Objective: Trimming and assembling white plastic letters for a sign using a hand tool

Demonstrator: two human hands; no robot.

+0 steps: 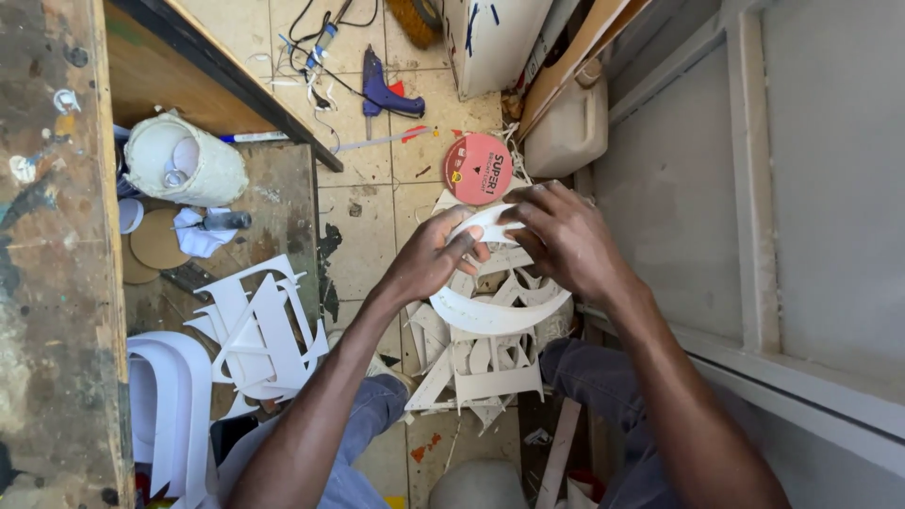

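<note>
A white ring-shaped foam-board cutout (pixel 490 316) is held up in front of me over the floor. My left hand (pixel 436 256) grips its upper left part, fingers curled over the rim. My right hand (pixel 564 236) pinches the top of the same ring from the right, thumb and fingers close to my left hand's fingers. Below the ring lies a heap of white offcuts (pixel 476 372) on the tiled floor, between my knees in blue trousers.
A low wooden table (pixel 273 188) at left carries white cut shapes (pixel 259 325), a white plaster-coated pot (pixel 184 160) and a curved white piece (pixel 174 405). On the floor are a blue glue gun (pixel 382 90), a round red lid (pixel 477 168), cables and a beige jerrycan (pixel 570 127). A grey panel wall stands at right.
</note>
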